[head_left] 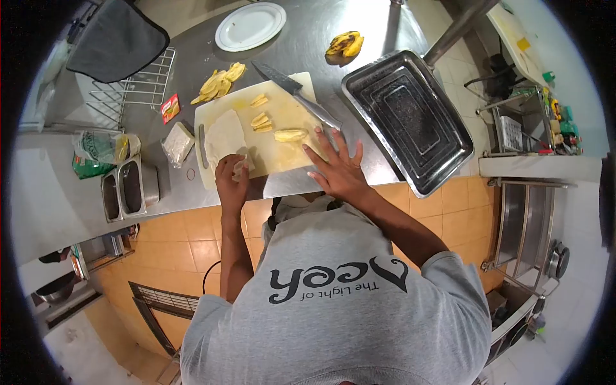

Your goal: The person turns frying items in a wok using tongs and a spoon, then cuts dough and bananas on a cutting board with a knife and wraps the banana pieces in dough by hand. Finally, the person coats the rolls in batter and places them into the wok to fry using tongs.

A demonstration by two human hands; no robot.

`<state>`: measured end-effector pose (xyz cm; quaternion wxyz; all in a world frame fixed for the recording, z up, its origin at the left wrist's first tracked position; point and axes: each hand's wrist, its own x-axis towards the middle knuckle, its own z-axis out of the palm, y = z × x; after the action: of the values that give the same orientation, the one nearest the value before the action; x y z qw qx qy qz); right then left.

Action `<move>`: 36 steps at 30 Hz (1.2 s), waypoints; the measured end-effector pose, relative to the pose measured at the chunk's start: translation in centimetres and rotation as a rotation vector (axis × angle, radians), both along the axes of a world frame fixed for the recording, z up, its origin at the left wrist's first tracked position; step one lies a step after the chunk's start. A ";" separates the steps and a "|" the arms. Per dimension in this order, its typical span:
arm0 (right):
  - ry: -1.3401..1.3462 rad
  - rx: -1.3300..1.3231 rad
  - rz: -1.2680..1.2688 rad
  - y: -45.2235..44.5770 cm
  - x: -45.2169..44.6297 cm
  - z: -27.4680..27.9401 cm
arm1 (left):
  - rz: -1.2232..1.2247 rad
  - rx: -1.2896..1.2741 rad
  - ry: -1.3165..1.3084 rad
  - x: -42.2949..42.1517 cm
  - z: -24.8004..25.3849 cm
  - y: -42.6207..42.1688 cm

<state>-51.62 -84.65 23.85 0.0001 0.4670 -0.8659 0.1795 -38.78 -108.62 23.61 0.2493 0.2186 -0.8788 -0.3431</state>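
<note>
My left hand [232, 179] is closed at the lower edge of a thin, pale pastry sheet [224, 138], its fingers pinching a raised corner. The sheet lies on the left part of a white cutting board [282, 160]. My right hand [340, 168] is open, fingers spread over the board's right edge, and holds nothing. Just left of its fingertips is a peeled banana piece [290, 135]. Cut banana pieces [261, 122] lie in two small groups near the middle. A large knife [298, 95] rests diagonally across the board's far right corner, its handle towards my right hand.
Banana peels [219, 83] lie beyond the board, unpeeled bananas [345, 44] farther right. A white plate [251, 26] sits at the back. To the right is a dark metal tray [410, 119]; to the left, a wrapped pale block [178, 145], a red packet [170, 108] and metal containers [131, 186].
</note>
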 end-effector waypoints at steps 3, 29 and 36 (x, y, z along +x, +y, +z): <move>-0.066 0.039 0.001 -0.5 -0.4 -0.7 | 0.012 -0.036 -0.007 -0.3 0.4 -0.2; -0.356 -0.280 0.021 -3.1 -0.9 4.1 | 0.118 -0.022 -0.033 -2.6 -1.5 -11.8; -0.337 -0.314 0.065 -10.2 -2.3 5.3 | -0.146 -0.022 -0.094 -0.2 -0.1 -11.5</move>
<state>-53.93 -94.84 29.18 -0.0777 0.4523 -0.7995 0.3876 -38.99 -120.16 23.52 0.1847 0.1672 -0.9068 -0.3400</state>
